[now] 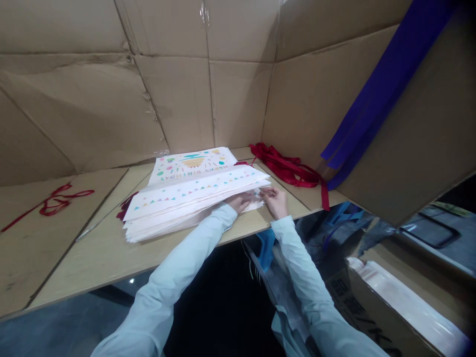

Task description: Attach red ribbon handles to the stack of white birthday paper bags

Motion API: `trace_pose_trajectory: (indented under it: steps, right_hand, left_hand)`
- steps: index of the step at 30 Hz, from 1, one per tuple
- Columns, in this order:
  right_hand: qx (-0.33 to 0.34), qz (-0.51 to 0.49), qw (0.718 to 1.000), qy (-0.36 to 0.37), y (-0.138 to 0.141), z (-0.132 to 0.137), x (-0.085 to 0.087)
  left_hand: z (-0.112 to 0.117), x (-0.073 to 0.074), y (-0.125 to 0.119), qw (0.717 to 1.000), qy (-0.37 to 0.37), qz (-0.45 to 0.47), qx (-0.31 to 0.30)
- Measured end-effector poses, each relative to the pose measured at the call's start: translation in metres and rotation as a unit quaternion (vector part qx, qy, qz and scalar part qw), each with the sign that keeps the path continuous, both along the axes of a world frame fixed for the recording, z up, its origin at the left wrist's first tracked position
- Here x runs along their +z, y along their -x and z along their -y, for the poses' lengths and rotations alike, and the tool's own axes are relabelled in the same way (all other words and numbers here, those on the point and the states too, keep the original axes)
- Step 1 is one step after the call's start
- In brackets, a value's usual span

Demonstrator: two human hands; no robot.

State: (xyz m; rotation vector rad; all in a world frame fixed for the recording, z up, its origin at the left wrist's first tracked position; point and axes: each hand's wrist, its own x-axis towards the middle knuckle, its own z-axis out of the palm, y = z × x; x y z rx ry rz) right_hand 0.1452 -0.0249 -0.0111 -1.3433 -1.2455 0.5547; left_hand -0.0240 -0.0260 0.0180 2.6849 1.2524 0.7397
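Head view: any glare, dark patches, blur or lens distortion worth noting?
Head view: clear tape on the cardboard wall glints at the top; head view: below the table, the area between the sleeves is near black; head view: shapes look stretched and softer toward the edges, as at the carton, while print on the sheets is fairly clear.

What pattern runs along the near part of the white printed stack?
Small multicoloured triangles in a row on the white printed stack; head view shows it best.

Matt paper stack (pixel 193 194), smooth wooden tabletop (pixel 100 255), creased matt cardboard walls (pixel 238 99), faintly glossy red cloth ribbon (pixel 284 167)
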Motion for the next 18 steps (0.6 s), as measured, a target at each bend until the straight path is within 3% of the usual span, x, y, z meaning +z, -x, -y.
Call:
trace_pose_trajectory:
  steps: [8, 13, 18]
  right_hand:
    - [-0.003, 0.042, 0.998, 0.040, -0.002, 0.002, 0.004]
    - [0.024, -0.001, 0.999, 0.032, -0.001, 0.000, 0.000]
    - [0.078, -0.090, 0.993, -0.013, 0.001, -0.004, -0.002]
  left_hand:
    - [0.011, 0.010, 0.001, 0.996, -0.080, -0.006, 0.038]
    - [0.009, 0.010, 0.001, 0.998, -0.048, -0.001, 0.030]
    - [-0.003, -0.003, -0.002, 0.999, -0.015, 0.040, -0.006]
